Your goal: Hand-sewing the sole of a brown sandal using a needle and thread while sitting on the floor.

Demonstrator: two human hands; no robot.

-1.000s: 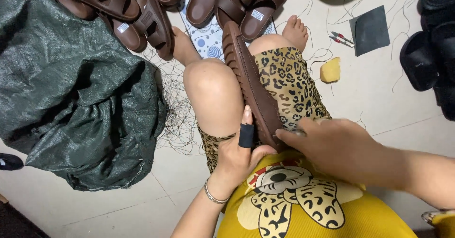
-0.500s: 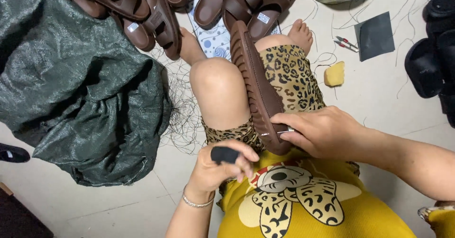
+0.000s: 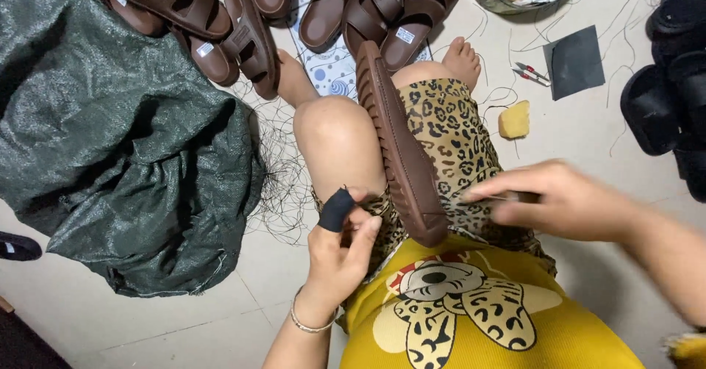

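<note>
Down on the floor, we have the big green sack (image 3: 110, 156) slumped at our left, and beyond our knees a heap of brown sandals (image 3: 250, 16) waiting in a row. Off to the right sits a pile of black sandals (image 3: 669, 97), with a dark square sheet (image 3: 577, 60), a yellow sponge (image 3: 514, 119) and small snips (image 3: 531, 73) near our foot.

On to the work itself: one brown sandal (image 3: 401, 148) lies on edge across our lap, sole ridges up, wedged between bare knee and leopard-print shorts. Our right hand (image 3: 559, 200) presses beside its heel end, fingers together, seemingly pinching something thin; blur hides what. Our left hand (image 3: 342, 248) hovers just off the sandal, fingers curled, the forefinger wearing a black finger guard (image 3: 337, 210).

Loose black threads (image 3: 279, 185) litter the floor. We judge this sandal mid-job, with plenty more left in the heap.
</note>
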